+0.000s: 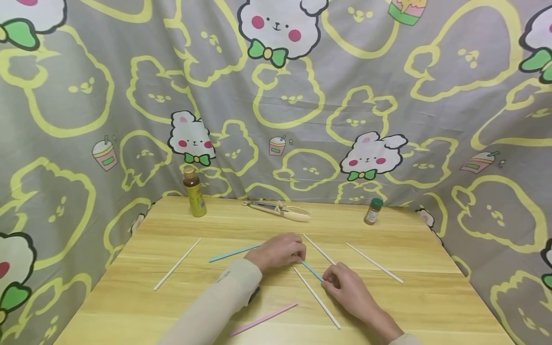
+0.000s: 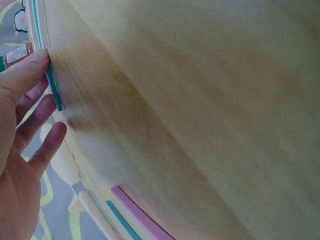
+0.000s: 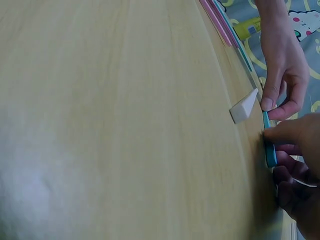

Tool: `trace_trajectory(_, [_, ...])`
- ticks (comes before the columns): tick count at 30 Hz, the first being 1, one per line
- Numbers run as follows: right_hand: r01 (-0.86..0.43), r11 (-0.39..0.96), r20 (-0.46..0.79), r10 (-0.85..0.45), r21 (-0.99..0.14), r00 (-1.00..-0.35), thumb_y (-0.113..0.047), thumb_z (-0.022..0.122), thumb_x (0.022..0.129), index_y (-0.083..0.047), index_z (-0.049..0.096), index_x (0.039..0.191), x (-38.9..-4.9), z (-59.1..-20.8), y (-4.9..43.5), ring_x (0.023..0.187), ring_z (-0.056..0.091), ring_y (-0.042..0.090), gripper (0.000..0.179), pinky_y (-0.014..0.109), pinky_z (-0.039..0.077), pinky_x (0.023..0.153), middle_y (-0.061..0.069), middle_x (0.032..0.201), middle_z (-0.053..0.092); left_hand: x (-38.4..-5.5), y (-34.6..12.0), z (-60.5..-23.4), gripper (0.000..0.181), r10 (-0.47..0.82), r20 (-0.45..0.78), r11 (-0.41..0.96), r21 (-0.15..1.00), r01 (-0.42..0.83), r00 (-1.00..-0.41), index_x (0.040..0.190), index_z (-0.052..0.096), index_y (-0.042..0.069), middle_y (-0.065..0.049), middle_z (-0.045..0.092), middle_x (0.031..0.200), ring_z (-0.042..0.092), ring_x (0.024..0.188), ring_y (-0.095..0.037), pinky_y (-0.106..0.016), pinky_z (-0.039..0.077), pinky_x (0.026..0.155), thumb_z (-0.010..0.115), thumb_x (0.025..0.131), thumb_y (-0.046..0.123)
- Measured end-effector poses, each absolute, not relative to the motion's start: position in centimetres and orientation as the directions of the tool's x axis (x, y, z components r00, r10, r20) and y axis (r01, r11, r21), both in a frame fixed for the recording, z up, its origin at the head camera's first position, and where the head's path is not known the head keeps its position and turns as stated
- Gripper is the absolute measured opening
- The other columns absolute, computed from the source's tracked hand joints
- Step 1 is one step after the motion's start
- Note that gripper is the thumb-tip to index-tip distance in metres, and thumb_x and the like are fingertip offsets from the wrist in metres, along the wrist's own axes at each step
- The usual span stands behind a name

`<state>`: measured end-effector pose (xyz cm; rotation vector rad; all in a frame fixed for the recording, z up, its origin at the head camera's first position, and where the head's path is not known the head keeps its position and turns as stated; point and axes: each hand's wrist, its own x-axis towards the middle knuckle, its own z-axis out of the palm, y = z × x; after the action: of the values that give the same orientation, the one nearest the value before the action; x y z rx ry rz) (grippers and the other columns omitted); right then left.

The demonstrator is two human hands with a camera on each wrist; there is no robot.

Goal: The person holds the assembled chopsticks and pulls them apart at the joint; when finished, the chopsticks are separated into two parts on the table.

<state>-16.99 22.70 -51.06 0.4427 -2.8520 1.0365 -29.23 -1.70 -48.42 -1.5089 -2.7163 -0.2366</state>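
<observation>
A thin blue stick (image 1: 312, 270) slants across the table between both hands. My left hand (image 1: 281, 250) pinches its far end between thumb and fingers, as the left wrist view also shows for the hand (image 2: 25, 115). At the near end, my right hand (image 1: 350, 291) pinches the same stick; in the right wrist view the stick (image 3: 270, 152) runs between the two hands. One white stick (image 1: 316, 298) lies just left of the right hand, and another white stick (image 1: 318, 248) extends beyond it. A second blue stick (image 1: 235, 253) lies partly behind the left hand.
A pink stick (image 1: 264, 319) lies near the front. White sticks lie at the left (image 1: 177, 264) and right (image 1: 374, 262). Along the back stand a yellow-labelled bottle (image 1: 196, 196) and a green-capped jar (image 1: 373, 212), with tongs (image 1: 280, 210) lying between them. A patterned curtain (image 1: 293, 105) hangs behind.
</observation>
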Motion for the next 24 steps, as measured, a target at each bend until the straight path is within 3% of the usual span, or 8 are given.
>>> trace_trajectory(7, [-0.244, 0.739, 0.147, -0.195, -0.628, -0.970, -0.010, 0.077, 0.102, -0.014, 0.072, 0.105, -17.4, -50.5, 22.4, 0.082, 0.053, 0.002, 0.007, 0.019, 0.050, 0.072, -0.008, 0.095, 0.061, -29.0, -2.0, -48.0, 0.007, 0.843, 0.077, 0.527, 0.089, 0.845, -0.533, 0.106, 0.074, 0.024, 0.013, 0.070, 0.104, 0.064, 0.103, -0.005, -0.021, 0.053, 0.097, 0.071, 0.107, 0.031])
trace_trajectory(13, [-0.237, 0.706, 0.159, -0.176, -0.668, -0.971, -0.008, 0.070, 0.106, -0.012, 0.069, 0.111, -18.4, -49.4, 22.6, 0.071, 0.055, 0.004, 0.006, 0.021, 0.051, 0.064, -0.003, 0.100, 0.070, -28.2, -3.1, -46.3, 0.010, 0.812, 0.098, 0.541, 0.243, 0.805, -0.575, 0.103, 0.068, 0.022, 0.013, 0.067, 0.095, 0.058, 0.087, -0.005, -0.020, 0.050, 0.081, 0.066, 0.111, 0.027])
trace_trajectory(20, [-0.317, 0.684, 0.257, -0.192, -0.657, -0.947, -0.009, 0.072, 0.105, -0.013, 0.074, 0.117, -18.9, -48.5, 22.5, 0.071, 0.057, 0.001, 0.013, 0.022, 0.052, 0.064, 0.000, 0.101, 0.076, -26.7, -4.6, -45.3, 0.016, 0.791, 0.131, 0.507, 0.405, 0.761, -0.597, 0.122, 0.075, 0.019, 0.006, 0.077, 0.120, 0.069, 0.106, -0.003, -0.023, 0.057, 0.096, 0.062, 0.113, 0.020])
trace_trajectory(24, [-0.401, 0.649, 0.316, -0.251, -0.647, -0.915, -0.009, 0.073, 0.104, -0.016, 0.076, 0.118, -18.8, -48.4, 21.9, 0.072, 0.054, 0.000, 0.016, 0.022, 0.051, 0.064, 0.001, 0.100, 0.076, -25.6, -5.3, -45.5, 0.017, 0.759, 0.118, 0.515, 0.493, 0.702, -0.640, 0.117, 0.077, 0.019, 0.009, 0.075, 0.112, 0.065, 0.098, -0.001, -0.022, 0.056, 0.090, 0.062, 0.113, 0.029])
